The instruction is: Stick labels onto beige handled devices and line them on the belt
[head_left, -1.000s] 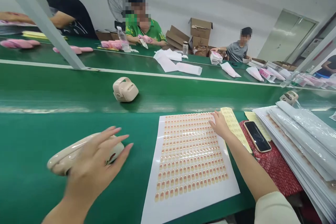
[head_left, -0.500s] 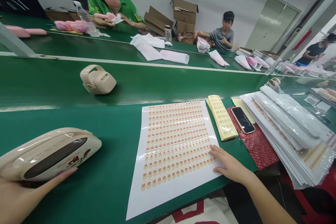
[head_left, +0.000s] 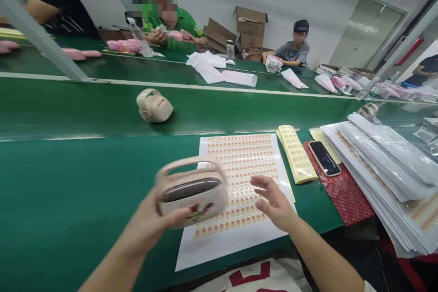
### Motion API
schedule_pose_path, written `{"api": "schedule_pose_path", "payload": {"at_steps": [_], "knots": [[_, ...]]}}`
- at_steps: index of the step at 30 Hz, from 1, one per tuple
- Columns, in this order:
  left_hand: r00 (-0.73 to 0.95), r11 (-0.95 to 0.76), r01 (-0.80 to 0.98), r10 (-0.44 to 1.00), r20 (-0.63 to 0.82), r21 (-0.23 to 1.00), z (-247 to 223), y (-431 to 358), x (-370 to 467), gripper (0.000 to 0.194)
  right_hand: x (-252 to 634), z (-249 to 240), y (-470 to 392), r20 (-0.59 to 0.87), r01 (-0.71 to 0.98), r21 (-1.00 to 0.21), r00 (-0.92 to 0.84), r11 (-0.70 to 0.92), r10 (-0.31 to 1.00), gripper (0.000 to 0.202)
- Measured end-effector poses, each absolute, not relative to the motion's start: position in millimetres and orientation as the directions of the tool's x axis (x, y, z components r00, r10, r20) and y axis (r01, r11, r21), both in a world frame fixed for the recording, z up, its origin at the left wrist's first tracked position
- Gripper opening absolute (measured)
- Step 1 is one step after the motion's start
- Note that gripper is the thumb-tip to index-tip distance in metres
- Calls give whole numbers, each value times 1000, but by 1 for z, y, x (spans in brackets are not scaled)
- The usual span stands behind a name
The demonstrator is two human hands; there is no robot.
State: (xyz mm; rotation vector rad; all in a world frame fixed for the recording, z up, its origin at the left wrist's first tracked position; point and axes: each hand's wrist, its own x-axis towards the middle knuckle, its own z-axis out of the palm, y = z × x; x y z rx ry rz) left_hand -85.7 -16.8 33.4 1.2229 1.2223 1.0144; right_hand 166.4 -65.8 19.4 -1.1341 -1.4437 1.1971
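My left hand (head_left: 159, 216) grips a cream handled device (head_left: 201, 205) with a dark oval panel and a red floral print. I cannot make out its exact kind; it looks like a small radio or speaker, slightly blurred. It is held above the left part of a white sheet of stickers (head_left: 246, 164), which bears rows of small oval orange-and-cream stickers. To the right of the device, my right hand (head_left: 273, 200) hovers over the sheet with fingers apart. Whether a tiny sticker is on a fingertip cannot be seen. The device covers part of the sheet.
Another cream device (head_left: 154, 106) stands on the green belt ahead. Right of the sheet lie a yellow label strip (head_left: 297, 155), a phone (head_left: 324, 158) on red bubble wrap (head_left: 349, 196), and a stack of sheets (head_left: 386, 182). Co-workers sit across the belt.
My left hand has brought the cream device from the far left to over the sheet. My right hand has lifted off the sheet's right edge and moved left. The view has shifted left.
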Motion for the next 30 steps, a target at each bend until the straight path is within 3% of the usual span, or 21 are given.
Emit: {"api": "schedule_pose_path", "payload": {"at_steps": [4,8,10,12,14,17,19,21,26,30], "knots": [[336,209,-98,927,-165,973,44,-16,-34,74,138,32,-41,18,-236,-972,-159,-20,987,64],[470,239,-209,875,-117,948,34,-10,-28,90,128,36,-29,-235,-493,-840,-44,-226,971,56],[507,205,-260,860,-47,944,26,-6,-27,102,122,34,-27,-293,-563,-786,-27,-256,956,51],[450,176,-303,893,-22,937,17,-2,-23,101,118,32,-25,-253,-572,-790,-21,-219,967,51],[374,164,-364,927,-17,917,9,4,-18,93,123,30,-17,-171,-462,-870,-45,-173,984,54],[275,145,-520,961,5,842,-3,15,-16,83,155,33,16,-62,40,-997,-56,-59,997,49],[213,138,-621,977,-4,771,-16,24,-21,74,189,36,48,67,420,-907,68,33,995,39],[217,167,-712,976,-12,682,-32,31,-27,64,219,36,81,104,647,-761,188,-44,977,32],[362,307,-877,928,90,369,-63,40,-35,46,247,24,122,85,726,-682,201,-90,976,13],[359,333,-907,932,58,259,-53,36,-31,46,246,19,121,102,740,-670,175,-62,979,16]]}}
